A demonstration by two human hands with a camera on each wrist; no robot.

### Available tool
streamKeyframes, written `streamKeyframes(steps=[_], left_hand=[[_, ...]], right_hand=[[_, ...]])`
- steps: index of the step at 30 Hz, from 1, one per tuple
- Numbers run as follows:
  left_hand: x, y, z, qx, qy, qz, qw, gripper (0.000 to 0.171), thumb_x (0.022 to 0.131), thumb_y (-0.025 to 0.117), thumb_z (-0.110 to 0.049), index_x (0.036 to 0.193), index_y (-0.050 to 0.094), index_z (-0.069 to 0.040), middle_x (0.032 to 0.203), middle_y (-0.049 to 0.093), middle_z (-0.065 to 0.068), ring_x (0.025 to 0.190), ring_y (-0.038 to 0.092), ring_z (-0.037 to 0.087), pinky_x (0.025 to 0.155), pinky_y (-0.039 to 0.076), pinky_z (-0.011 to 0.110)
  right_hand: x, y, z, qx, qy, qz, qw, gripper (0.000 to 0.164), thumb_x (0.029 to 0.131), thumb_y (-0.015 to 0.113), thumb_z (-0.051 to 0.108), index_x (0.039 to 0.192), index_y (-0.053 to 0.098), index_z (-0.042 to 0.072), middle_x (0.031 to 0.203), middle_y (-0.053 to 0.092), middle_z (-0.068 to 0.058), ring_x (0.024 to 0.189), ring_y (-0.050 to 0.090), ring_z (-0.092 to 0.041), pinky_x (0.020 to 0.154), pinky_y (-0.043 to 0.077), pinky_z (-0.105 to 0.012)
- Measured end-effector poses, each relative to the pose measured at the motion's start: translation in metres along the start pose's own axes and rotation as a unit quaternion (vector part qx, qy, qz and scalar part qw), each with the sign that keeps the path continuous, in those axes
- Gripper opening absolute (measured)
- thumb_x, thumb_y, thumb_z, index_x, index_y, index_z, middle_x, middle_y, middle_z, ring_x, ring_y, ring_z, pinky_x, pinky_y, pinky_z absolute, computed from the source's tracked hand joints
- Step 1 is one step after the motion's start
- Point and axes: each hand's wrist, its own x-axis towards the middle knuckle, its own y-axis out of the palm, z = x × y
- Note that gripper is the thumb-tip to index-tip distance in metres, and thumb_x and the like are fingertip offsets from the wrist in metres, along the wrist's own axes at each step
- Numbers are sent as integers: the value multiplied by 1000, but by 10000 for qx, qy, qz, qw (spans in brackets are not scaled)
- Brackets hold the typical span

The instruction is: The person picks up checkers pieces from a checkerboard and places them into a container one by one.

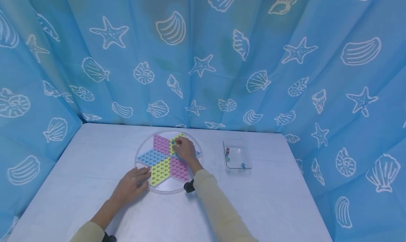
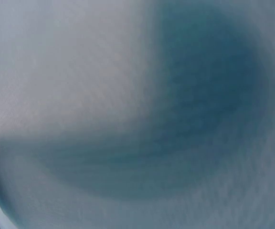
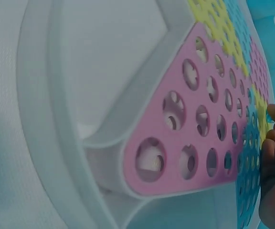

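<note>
A round Chinese checkers board [image 1: 161, 168] with a star of pink, yellow and blue perforated sections lies on the table. Over its far yellow point, my right hand [image 1: 184, 148] pinches a small blue marble [image 3: 269, 116] between thumb and finger, close to the holes. My left hand [image 1: 130, 185] is at the board's near left rim, fingers extended and fingertips right at the edge, palm side toward the table. Blurred cloth and shadow fill the left wrist view.
To the right of the board stands a clear rectangular container [image 1: 238, 159] with several marbles [image 1: 227, 150] in it. A white cloth covers the table [image 1: 272, 203]. Blue curtains with shell and starfish prints [image 1: 203, 65] surround the far side and flanks.
</note>
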Motion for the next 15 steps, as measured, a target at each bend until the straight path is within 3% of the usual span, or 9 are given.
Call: streamKeyframes(steps=[10,15], left_hand=[[1,-1,-3,-58,-36,3,10000,33,90,68,-19,119,70,-3,133,63,12,124,58,31,114,34,51],[1,-1,-2,-95,-34,1,9999,33,90,68,-20,119,70,-4,134,63,11,124,58,30,115,33,50]], right_hand=[[0,1,4,-613,-140,47,9980,33,94,70,23,124,68,10,105,64,-1,96,60,-17,86,53,-34],[-3,4,6,-632,-118,-118,9979,30,96,67,22,123,69,10,103,64,-1,96,62,-19,85,54,-35]])
